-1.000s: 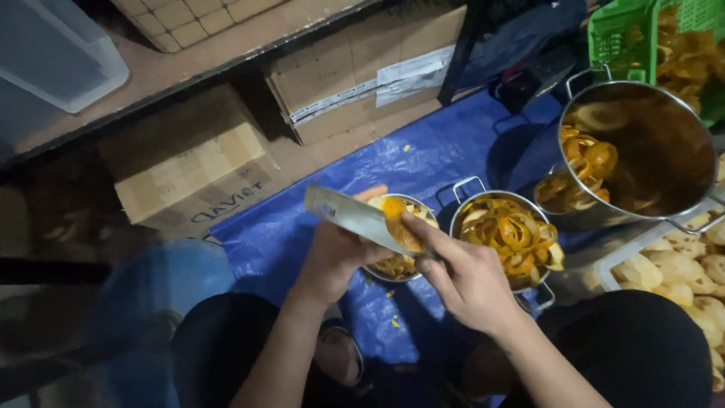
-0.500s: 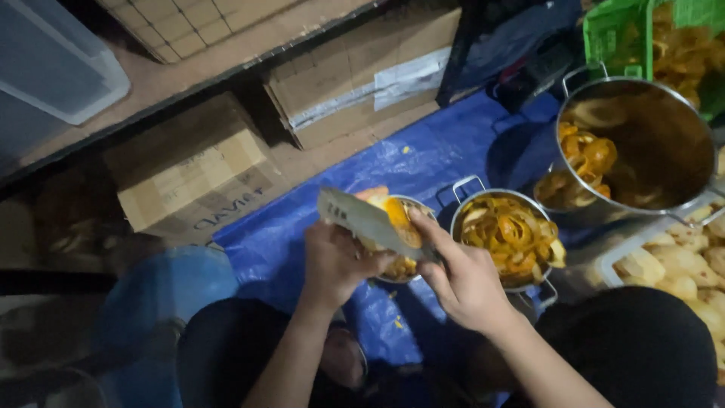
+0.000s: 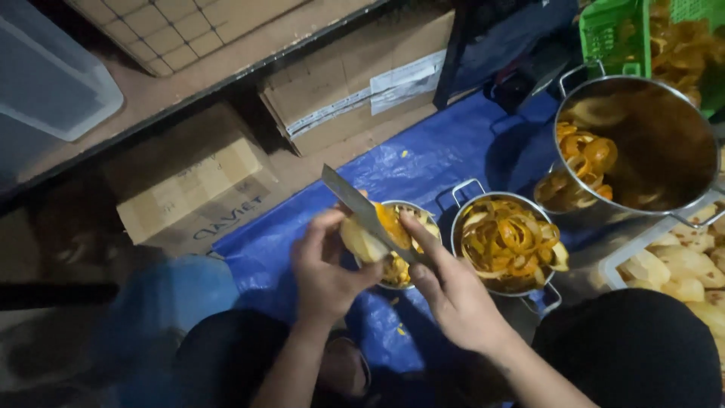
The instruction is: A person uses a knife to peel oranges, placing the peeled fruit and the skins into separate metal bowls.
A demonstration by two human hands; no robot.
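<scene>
A blue plastic tarp [image 3: 445, 159] is spread on the floor, and a small steel pot of orange peels [image 3: 507, 240] is set on it. A smaller steel bowl [image 3: 404, 261] is placed just left of that pot. A large steel pot [image 3: 642, 147] is found behind and to the right, with a green plastic crate [image 3: 615, 30] behind it. Two brown cardboard boxes [image 3: 362, 75] are kept behind the tarp. A white tray of peeled fruit [image 3: 668, 264] is set at the right.

A pale peeled fruit [image 3: 361, 240] is held above the bowl between the left hand [image 3: 326, 266] and right hand [image 3: 453, 291], with a long steel knife [image 3: 362, 211] laid across it.
</scene>
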